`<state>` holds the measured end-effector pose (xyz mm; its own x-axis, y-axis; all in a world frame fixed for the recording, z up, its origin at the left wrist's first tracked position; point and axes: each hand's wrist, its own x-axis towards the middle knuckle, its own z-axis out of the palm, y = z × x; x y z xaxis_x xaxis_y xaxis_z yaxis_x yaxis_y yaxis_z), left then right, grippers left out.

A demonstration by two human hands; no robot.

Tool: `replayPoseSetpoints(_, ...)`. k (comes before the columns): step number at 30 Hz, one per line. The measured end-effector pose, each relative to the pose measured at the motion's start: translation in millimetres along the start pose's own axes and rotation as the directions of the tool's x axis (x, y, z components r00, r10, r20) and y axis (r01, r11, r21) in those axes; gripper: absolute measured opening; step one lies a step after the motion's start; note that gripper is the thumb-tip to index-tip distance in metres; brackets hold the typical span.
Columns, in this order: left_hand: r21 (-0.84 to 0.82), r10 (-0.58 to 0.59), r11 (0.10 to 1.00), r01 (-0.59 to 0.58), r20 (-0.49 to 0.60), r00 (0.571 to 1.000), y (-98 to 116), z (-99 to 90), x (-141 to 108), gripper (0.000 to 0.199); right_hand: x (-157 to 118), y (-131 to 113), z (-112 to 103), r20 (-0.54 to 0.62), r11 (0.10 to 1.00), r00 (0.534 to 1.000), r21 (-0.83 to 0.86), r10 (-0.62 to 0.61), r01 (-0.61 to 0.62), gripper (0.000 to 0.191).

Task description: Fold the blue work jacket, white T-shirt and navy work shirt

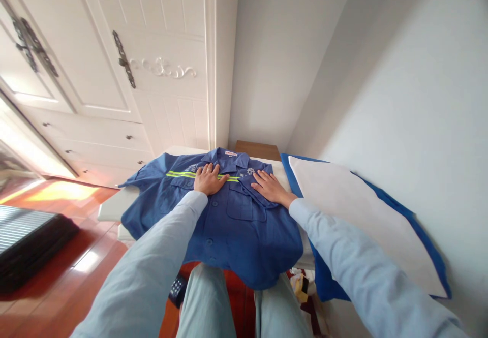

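Observation:
A blue work shirt [198,231] with a yellow-green reflective stripe across the chest lies front side up on a white surface, its collar pointing away from me. The sleeve on the right is folded inward over the chest, while the one on the left stretches out to the side. My left hand [209,179] lies flat on the chest near the button line, fingers spread, a ring on one finger. Flat on the folded sleeve at the right rests my right hand [271,187], its fingers also spread. Neither hand grips the cloth.
A white wardrobe [168,104] with dark handles stands behind on the left. White and blue sheets [354,211] lean at the right against the grey wall [419,99]. A brown wooden piece [257,150] sits beyond the collar. A black ridged object [34,241] is on the wooden floor.

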<state>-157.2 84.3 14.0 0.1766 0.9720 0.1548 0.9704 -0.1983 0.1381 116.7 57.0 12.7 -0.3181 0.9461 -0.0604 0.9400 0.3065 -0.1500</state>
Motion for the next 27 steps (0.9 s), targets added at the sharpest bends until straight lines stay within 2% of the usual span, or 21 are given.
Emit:
replayPoseSetpoints(8,0.007,0.001,1.0,-0.001,-0.007,1.0,-0.6,2.0,0.4,0.081,-0.5,3.4,2.0,0.002,1.0,1.0,0.005,-0.02,0.02,0.082)
replayPoseSetpoints(16,0.016,0.002,1.0,-0.003,0.009,1.0,-0.1,-0.8,-0.4,0.082,-5.6,-3.9,-4.6,0.06,1.0,0.998,0.01,0.008,-0.008,0.083)
replayPoseSetpoints(24,-0.001,0.001,1.0,-0.001,0.021,1.0,1.3,-2.4,-1.8,0.078,-5.8,-4.4,-3.8,0.047,1.0,0.999,0.01,0.014,-0.015,0.083)
replayPoseSetpoints(27,-0.013,0.003,1.0,-0.004,-0.06,0.998,3.2,-6.3,-5.7,0.071,-5.2,-4.3,-3.4,0.047,1.0,0.999,-0.002,0.022,-0.022,0.083)
